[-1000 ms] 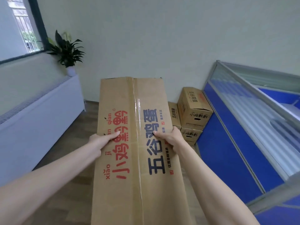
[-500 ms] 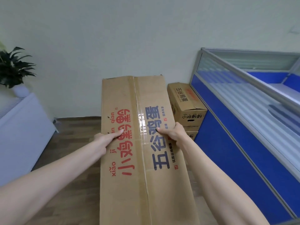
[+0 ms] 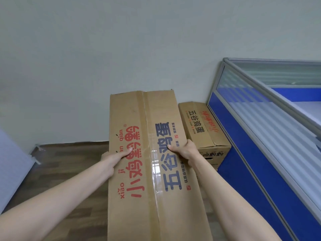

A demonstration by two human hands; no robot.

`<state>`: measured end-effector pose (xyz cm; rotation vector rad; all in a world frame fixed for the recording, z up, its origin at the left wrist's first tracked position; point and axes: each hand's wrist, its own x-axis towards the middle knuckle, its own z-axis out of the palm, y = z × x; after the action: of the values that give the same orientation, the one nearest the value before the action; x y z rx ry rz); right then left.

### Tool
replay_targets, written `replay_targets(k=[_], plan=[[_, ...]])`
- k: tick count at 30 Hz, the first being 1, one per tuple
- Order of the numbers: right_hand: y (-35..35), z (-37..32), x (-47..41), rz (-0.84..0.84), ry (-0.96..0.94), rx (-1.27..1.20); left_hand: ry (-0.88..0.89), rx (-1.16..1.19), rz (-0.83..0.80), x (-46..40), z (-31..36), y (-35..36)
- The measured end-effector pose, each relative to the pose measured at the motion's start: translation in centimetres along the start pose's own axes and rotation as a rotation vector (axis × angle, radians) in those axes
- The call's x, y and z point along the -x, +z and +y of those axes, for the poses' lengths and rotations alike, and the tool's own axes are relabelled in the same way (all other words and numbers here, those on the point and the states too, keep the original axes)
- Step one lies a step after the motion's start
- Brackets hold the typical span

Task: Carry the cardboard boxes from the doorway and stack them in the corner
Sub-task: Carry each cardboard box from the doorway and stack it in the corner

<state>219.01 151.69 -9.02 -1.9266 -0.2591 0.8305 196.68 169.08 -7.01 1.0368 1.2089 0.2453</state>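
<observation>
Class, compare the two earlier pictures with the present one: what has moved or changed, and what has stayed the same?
The view swung right toward the corner: the potted plant and window have left the frame, and the stacked boxes by the blue partition look nearer and now show their top. Unchanged: the left hand and right hand still grip the carried box at its sides, thumbs on top.

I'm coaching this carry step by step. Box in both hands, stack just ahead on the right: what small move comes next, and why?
Probably step forward and swing the carried box a little right. Left hand and right hand grip its sides, but it sits left of the stacked boxes by the blue partition, not yet over them.
</observation>
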Motion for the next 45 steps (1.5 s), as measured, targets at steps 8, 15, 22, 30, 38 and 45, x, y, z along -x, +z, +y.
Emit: replay_targets(k=[8, 15, 22, 30, 38, 45], plan=[[-2.2, -3.5, -20.3, 0.05, 0.103, 0.0, -0.056, -0.005, -0.043, -19.4, 7.4, 9.6], [-3.2, -6.9, -35.3, 0.018, 0.21, -0.026, -0.153, -0.046, -0.03, -33.6, 13.3, 15.7], [-3.5, -5.6, -49.8, 0.007, 0.297, -0.019, -0.208, -0.054, 0.002, -45.8, 15.5, 21.7], [-4.2, -1.4, -60.5, 0.004, 0.353, -0.053, -0.22, -0.118, 0.054, -56.9, 13.3, 27.5], [-4.8, -0.5, -65.5, -0.005, 0.392, -0.031, -0.244, -0.153, 0.054, -62.0, 13.1, 30.2], [-3.5, -1.0, -67.7, 0.055, 0.322, 0.022, -0.148, -0.302, 0.05, -65.0, 13.5, 31.8]])
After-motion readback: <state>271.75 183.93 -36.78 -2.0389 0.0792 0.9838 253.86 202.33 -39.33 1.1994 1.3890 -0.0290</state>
